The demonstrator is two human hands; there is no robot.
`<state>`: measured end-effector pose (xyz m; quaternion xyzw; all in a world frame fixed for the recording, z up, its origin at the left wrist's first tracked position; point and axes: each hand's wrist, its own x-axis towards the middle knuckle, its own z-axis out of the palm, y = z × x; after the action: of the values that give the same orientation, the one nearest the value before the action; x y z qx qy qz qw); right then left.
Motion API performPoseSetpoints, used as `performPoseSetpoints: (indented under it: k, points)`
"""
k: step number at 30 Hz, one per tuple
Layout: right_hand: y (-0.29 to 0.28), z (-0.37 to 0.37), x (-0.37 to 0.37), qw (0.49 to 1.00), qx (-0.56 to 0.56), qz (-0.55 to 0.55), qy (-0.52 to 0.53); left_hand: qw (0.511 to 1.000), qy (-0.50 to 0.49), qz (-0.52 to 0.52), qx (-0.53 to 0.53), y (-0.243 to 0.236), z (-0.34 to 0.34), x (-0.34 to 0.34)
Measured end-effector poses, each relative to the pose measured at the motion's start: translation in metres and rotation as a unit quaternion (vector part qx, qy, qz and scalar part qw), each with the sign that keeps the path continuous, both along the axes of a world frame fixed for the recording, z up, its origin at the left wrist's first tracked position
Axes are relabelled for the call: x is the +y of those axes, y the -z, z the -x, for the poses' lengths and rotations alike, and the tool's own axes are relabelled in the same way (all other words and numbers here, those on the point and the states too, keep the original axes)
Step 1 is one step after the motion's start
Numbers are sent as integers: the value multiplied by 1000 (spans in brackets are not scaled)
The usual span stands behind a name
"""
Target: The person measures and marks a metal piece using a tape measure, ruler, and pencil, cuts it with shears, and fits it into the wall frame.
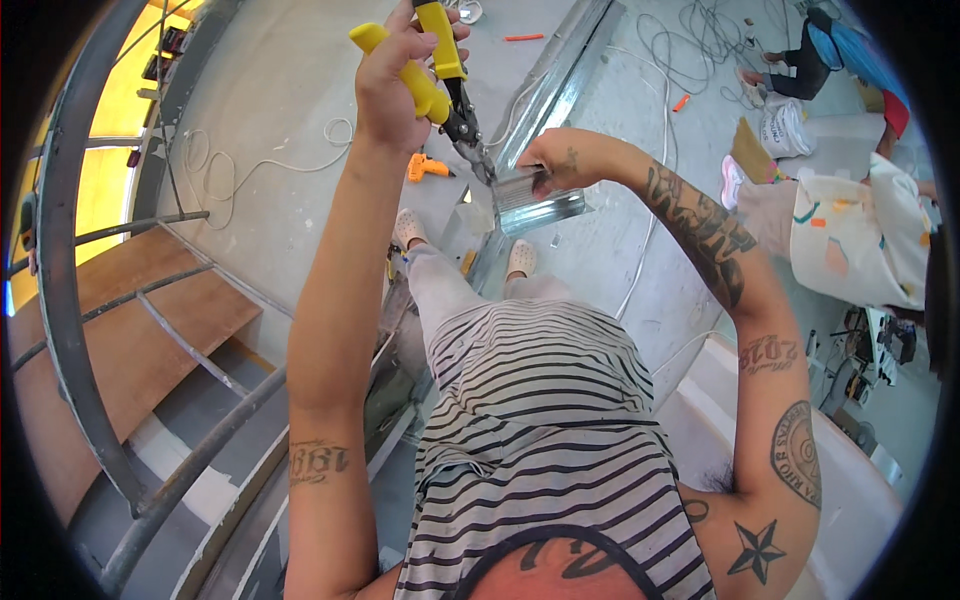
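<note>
Floor: grey concrete [280, 120], cables strewn, a scaffold rail [60, 250] at left.
Left hand [395, 75]: closed round the yellow handles of the snips [445, 90] — blades point down-right into the stud's end.
Right hand [550, 160]: pinches the stud [535, 200], a short metal piece, long axis running left-right, held in front of the chest above the shoes [465, 245].
Beyond: long track [560, 70] on the floor; a person [850, 230] crouches at right.

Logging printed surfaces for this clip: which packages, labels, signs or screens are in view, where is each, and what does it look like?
White bulging sack with dark print: on the floor, upper right, beside a flat brown cardboard piece.
No signs or screens can be made out.
No label shows on the yellow-handled snips in the left hand, nor on the silver metal channel piece held by the right hand.
</note>
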<state>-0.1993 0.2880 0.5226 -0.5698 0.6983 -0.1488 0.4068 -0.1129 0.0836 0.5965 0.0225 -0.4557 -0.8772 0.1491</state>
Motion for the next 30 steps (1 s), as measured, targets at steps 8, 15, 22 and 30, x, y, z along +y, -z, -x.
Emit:
performPoseSetpoints:
  k: [8, 15, 22, 30]
  points:
    - [-6, -3, -7, 997, 69, 2, -22, 993, -37, 9, -113, 24, 16, -6]
    - [2, -5, -9, 997, 59, 43, -21, 987, -74, 42, -134, 28, 19, -10]
    - [-9, -8, -14, 999, 32, 37, -4, 991, -25, -10, -133, 16, 11, -21]
    - [-9, -11, -18, 995, 82, 56, -16, 989, -54, 24, -135, 27, 15, -27]
